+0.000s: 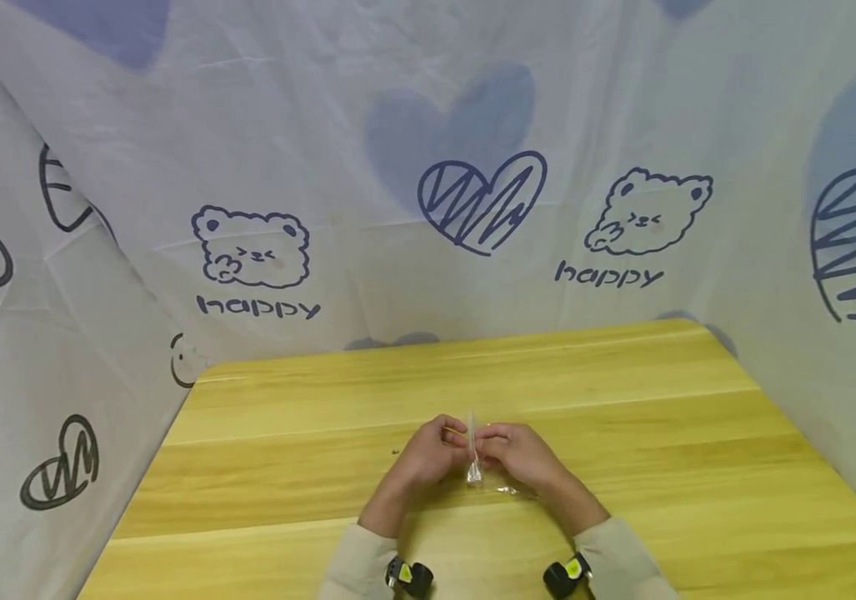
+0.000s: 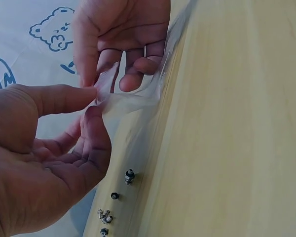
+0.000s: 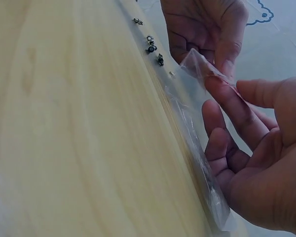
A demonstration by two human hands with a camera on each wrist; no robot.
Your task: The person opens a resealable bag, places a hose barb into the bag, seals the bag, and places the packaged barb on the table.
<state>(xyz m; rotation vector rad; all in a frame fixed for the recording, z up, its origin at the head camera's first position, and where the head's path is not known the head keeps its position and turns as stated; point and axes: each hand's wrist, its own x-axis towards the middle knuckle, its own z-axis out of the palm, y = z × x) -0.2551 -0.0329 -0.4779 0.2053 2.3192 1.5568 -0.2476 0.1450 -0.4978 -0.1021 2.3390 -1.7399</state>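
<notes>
A small clear plastic bag (image 1: 473,473) stands between the two hands over the middle of the table, its mouth end upward in the head view. My left hand (image 1: 431,452) pinches its edge between thumb and index finger. From the other side my right hand (image 1: 523,455) pinches the same edge, its other fingers loosely bent in the right wrist view. Small dark and silvery metal pieces, like screws (image 2: 129,176), lie near the left hand. More clear plastic (image 3: 207,185) stretches below the right palm; whether it is a separate piece I cannot tell.
The wood-grain table (image 1: 285,417) carries the work. A white cloth (image 1: 367,275) printed with hearts and bears hangs behind it and along both sides. Dark camera mounts are strapped to both wrists, next to pale sleeves (image 1: 626,558).
</notes>
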